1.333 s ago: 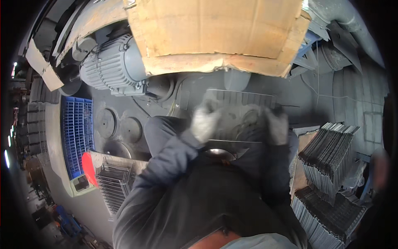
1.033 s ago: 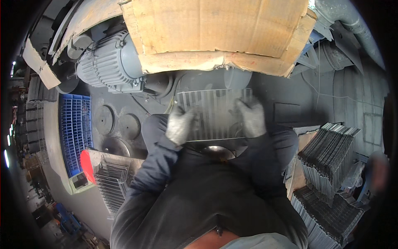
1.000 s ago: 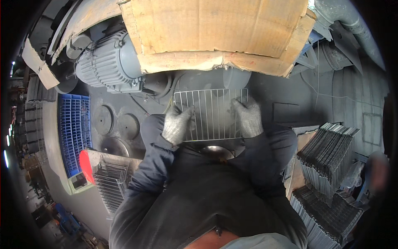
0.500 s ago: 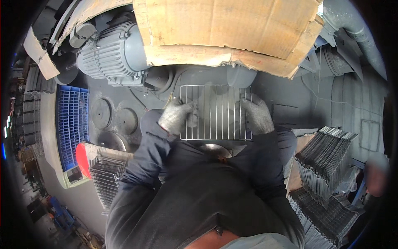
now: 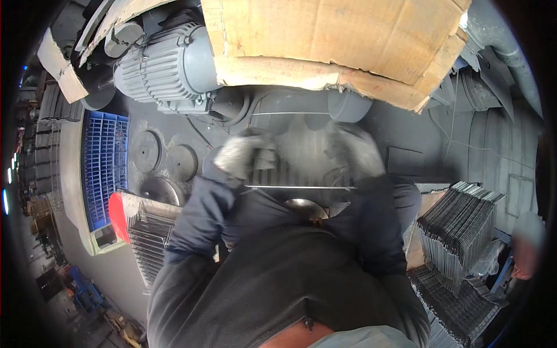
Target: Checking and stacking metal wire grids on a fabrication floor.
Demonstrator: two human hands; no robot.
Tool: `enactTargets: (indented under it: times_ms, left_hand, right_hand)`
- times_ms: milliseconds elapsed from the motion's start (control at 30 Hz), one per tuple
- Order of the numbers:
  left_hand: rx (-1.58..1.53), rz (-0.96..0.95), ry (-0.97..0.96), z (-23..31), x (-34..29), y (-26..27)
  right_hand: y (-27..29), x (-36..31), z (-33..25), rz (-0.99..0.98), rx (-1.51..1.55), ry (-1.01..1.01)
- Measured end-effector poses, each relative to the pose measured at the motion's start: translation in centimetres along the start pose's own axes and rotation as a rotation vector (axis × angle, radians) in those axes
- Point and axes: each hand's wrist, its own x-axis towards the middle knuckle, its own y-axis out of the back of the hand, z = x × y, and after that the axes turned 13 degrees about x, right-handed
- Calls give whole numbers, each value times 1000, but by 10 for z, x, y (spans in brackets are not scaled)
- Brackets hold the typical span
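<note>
A wire rack (image 5: pixel 301 187), rectangular with thin parallel bars, lies across between my gloved hands above my lap. Its near and far edges show as bright lines, while the bars between them are smeared by motion. My left hand (image 5: pixel 243 156), in a grey glove, is closed on the rack's left side. On the opposite side my right hand (image 5: pixel 361 152) grips it too, its fingers blurred. Just beyond the rack's far edge, below the cardboard, sits a grey wheel-like cylinder (image 5: pixel 350 107).
A large cardboard sheet (image 5: pixel 336 40) hangs ahead, beside a grey finned motor (image 5: pixel 165 69). To my right stand stacks of wire racks (image 5: pixel 458 217); more racks (image 5: pixel 145 246) lean at my left. A blue plastic crate (image 5: pixel 105 168) and round discs (image 5: pixel 145 152) are on the left.
Both hands and the rack are in quick motion and now blurred, where the rack's bars were sharp before. The whole view has shifted slightly.
</note>
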Motion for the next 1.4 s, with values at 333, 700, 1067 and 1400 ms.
enactTargets:
  times_ms: [333, 700, 1067, 1400]
  left_hand:
    - [237, 101, -112, -2, -102, -32]
    - [561, 285, -717, -27, -119, -104]
    - [504, 297, -746, -39, -127, -117]
    - [1006, 405, -539, -46, 5, -104]
  right_hand:
    - [8, -77, 3, -278, -269, 234]
    - [33, -174, 11, -20, -141, 640]
    - [39, -181, 17, -15, -64, 668]
    - [85, -57, 24, 0, -37, 698]
